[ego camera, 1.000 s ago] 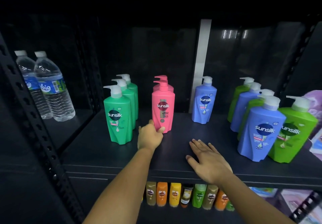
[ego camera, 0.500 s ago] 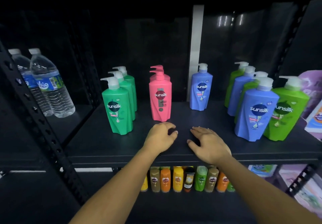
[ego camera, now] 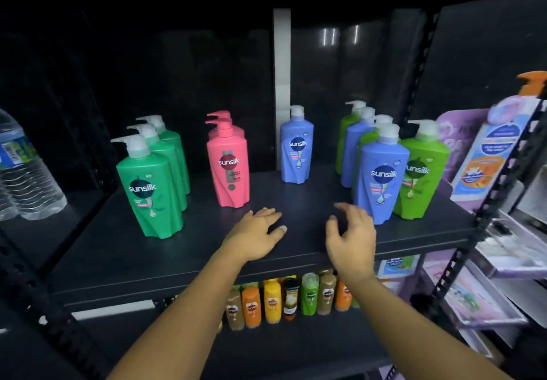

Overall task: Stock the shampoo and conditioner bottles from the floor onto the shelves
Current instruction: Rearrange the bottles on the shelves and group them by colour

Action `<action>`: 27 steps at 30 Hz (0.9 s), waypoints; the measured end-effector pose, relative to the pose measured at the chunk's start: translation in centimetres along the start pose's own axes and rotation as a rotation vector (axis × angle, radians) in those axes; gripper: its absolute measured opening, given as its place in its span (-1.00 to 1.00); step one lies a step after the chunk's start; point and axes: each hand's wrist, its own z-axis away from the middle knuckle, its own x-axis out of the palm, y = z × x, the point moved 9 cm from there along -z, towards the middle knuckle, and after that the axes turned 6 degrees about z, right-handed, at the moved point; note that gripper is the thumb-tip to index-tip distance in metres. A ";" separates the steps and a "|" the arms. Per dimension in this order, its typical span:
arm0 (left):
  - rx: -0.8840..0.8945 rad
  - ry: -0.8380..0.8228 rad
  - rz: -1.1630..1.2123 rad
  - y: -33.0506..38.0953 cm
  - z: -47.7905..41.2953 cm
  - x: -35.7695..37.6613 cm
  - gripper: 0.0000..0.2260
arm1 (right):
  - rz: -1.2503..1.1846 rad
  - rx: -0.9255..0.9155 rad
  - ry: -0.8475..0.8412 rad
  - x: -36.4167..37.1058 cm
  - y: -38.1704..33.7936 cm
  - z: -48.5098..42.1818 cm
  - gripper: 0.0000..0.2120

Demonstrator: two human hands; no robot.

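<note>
Fingers point(ego camera: 266, 213) of the left hand point(ego camera: 254, 237) lie loosely together and nearly flat over the shelf point(ego camera: 192, 255), pinching nothing; whether they touch the board I cannot tell. The right hand point(ego camera: 352, 240) hovers just beside it, its fingers point(ego camera: 347, 208) spread and half curled round empty air. Neither hand holds a bottle, and the floor is out of view, so I judge the stock yet to be shelved lies below this frame. Ahead of both hands is a bare strip of shelf. The front pink bottle point(ego camera: 231, 169) stands just beyond and left of the left hand, and the front blue bottle point(ego camera: 381, 175) just right of the right hand, close to its knuckles, so each hand is nearer its own neighbour. Every bottle stands upright, long axis vertical, pump spout pointing left. Counted: three green bottles point(ego camera: 151, 190) in a file at the left; at least two pink, one behind the other; one lone blue bottle point(ego camera: 297, 149) at the back; and at the right a cluster of two blue and three lime bottles point(ego camera: 423, 175). Seven small bottles point(ego camera: 272, 302) show below the shelf, with more perhaps hidden by the arms, and two water bottles point(ego camera: 26, 178) stand at far left.
</note>
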 end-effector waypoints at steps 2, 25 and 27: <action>-0.036 -0.009 0.015 -0.3 -0.1 0.2 -0.47 | -0.033 0.113 0.110 -2.0 2.2 -0.7 -0.66; -0.048 0.039 0.078 -0.7 -0.1 -0.1 -0.48 | -0.097 0.140 -0.184 4.9 1.9 -5.8 -0.22; -0.054 0.038 0.081 -0.7 -0.1 -0.1 -0.48 | -0.099 0.141 -0.211 6.1 1.1 -6.2 -0.20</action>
